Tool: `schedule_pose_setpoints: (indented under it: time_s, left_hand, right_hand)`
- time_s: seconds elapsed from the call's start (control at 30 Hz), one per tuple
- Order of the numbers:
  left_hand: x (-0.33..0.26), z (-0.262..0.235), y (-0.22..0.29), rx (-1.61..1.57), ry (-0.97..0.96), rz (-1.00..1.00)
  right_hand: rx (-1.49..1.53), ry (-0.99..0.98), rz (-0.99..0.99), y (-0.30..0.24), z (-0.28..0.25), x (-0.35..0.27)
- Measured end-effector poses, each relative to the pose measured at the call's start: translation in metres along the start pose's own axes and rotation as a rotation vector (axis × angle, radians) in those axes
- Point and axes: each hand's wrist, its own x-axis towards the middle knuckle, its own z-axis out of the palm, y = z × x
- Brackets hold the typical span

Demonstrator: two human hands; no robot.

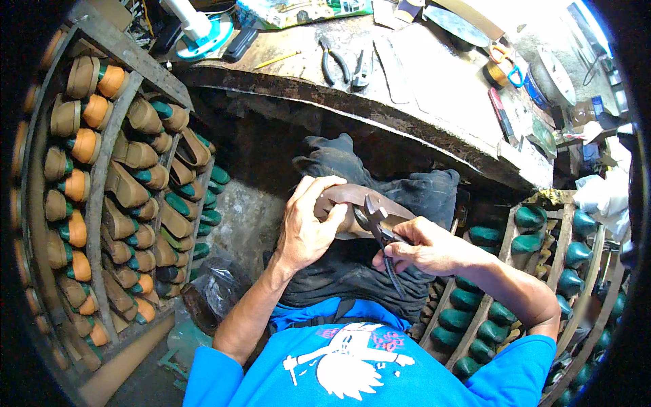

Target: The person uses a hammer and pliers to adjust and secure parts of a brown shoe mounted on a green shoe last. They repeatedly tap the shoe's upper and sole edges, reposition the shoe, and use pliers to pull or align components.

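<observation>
Above my lap, my left hand (308, 224) grips a brown leather shoe upper (347, 195), thumb on the near side and fingers over the far side. A paler patch shows along its lower edge; what lies inside is mostly hidden. My right hand (426, 247) is closed round the dark handles of a pair of lasting pincers (371, 216). The metal head of the pincers rests at the right part of the upper. From this view I cannot tell whether the jaws bite the leather.
Ahead, a workbench (285, 76) carries pliers (333, 61), a second hand tool (361, 71), a yellow pencil (277, 60) and scissors (513, 73). A rack of brown shoes (129, 186) stands at left. Green shoe lasts (466, 298) fill racks at right. A plastic bag (227, 278) lies lower left.
</observation>
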Motion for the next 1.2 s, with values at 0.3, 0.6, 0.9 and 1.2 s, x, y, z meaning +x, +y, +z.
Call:
schedule_pose_setpoints:
  time_s: [0.3, 0.6, 0.9, 1.2]
  left_hand:
    - [-0.014, 0.01, 0.009, -0.046, 0.06, -0.074]
    - [-0.028, 0.014, 0.001, -0.134, 0.105, -0.055]
    - [-0.017, -0.001, 0.003, 0.004, -0.01, 0.061]
    - [-0.048, 0.015, 0.007, -0.029, 0.149, -0.112]
  right_hand:
    - [-0.388, 0.429, -0.205, 0.005, 0.055, -0.008]
    - [-0.449, 0.692, -0.544, 0.097, 0.105, 0.039]
    - [-0.427, 0.709, -0.539, 0.084, 0.106, 0.043]
    - [-0.013, 0.379, -0.022, 0.03, 0.098, 0.004]
